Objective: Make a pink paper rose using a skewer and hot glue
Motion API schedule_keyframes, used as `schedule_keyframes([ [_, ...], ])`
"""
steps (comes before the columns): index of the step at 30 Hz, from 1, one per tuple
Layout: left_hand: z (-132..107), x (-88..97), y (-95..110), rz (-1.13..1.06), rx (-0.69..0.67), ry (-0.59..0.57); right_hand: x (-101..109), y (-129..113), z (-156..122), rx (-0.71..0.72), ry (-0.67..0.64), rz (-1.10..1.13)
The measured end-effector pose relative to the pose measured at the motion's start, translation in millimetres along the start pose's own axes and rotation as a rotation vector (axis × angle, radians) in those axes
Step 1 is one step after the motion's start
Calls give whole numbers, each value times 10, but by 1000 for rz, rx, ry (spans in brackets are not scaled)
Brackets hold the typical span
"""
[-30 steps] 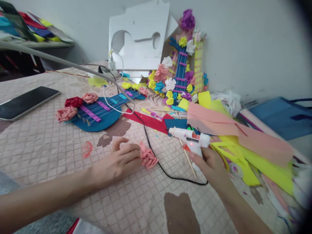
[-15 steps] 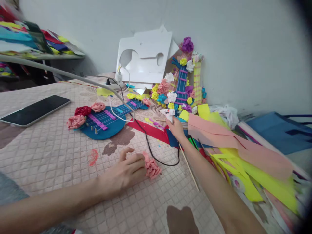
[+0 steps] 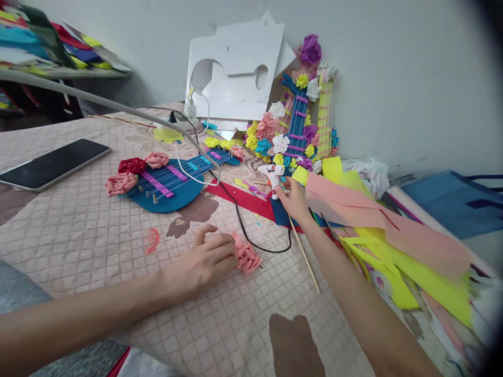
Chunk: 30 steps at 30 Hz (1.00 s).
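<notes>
On the cloth, my left hand (image 3: 206, 260) is curled with its fingertips against a pink crepe-paper flower (image 3: 248, 257), covering its left side. My right hand (image 3: 294, 200) reaches forward beside a white hot glue gun (image 3: 272, 174). Its fingers are apart, with the thumb close to the handle; whether it still touches the gun I cannot tell. The glue gun stands near a blue and red sheet. Farther left lies a blue paper guitar (image 3: 176, 192) with purple strips, strings, and a red flower (image 3: 131, 166) and pink flowers along its edge.
A black cable (image 3: 251, 242) loops between my hands. A thin wooden stick (image 3: 306, 259) lies near my right forearm. Scissors (image 3: 334, 233), yellow strips and pink paper (image 3: 346, 201) pile up at right. A phone (image 3: 55, 162) lies at left. Decorated guitars (image 3: 297, 123) and white boards (image 3: 236, 63) lean at the wall.
My right hand has loosened from the glue gun's handle and shifted slightly right of it, leaving the gun standing. My left hand stays at the pink flower. The view has tilted slightly.
</notes>
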<state>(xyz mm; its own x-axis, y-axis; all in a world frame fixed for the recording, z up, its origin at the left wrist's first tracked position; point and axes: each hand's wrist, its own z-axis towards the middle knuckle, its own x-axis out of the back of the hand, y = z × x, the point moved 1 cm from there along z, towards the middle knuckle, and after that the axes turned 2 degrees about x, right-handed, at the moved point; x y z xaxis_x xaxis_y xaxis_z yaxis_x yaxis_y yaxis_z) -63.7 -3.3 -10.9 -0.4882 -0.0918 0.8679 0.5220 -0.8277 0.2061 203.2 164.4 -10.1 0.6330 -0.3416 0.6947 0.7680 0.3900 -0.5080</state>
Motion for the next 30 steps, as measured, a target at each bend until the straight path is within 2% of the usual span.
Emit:
schedule_keyframes([
  [2, -2, 7, -4, -10, 2, -8, 131, -196, -172, 29, 63, -1],
  [4, -2, 18, -4, -20, 0, -12, 256, -495, -434, 112, 115, 39],
  [8, 0, 31, 2, -21, 6, -12, 347, -1107, -1061, 128, -72, 173],
  [9, 1, 33, 4, -19, 3, -6, 336, -1210, -1192, 115, -136, 192],
  [11, 2, 35, 9, -13, -2, 10, 298, -1331, -1381, 118, -174, 217],
  [14, 4, 34, 15, -6, 5, 39, 225, -1351, -1499, 110, -218, 240],
  [18, 6, 29, 17, -15, 12, 53, 173, -1327, -1512, 100, -256, 244],
  [30, 14, 15, 19, -57, 34, 19, 121, -1356, -1511, 122, -241, 183],
])
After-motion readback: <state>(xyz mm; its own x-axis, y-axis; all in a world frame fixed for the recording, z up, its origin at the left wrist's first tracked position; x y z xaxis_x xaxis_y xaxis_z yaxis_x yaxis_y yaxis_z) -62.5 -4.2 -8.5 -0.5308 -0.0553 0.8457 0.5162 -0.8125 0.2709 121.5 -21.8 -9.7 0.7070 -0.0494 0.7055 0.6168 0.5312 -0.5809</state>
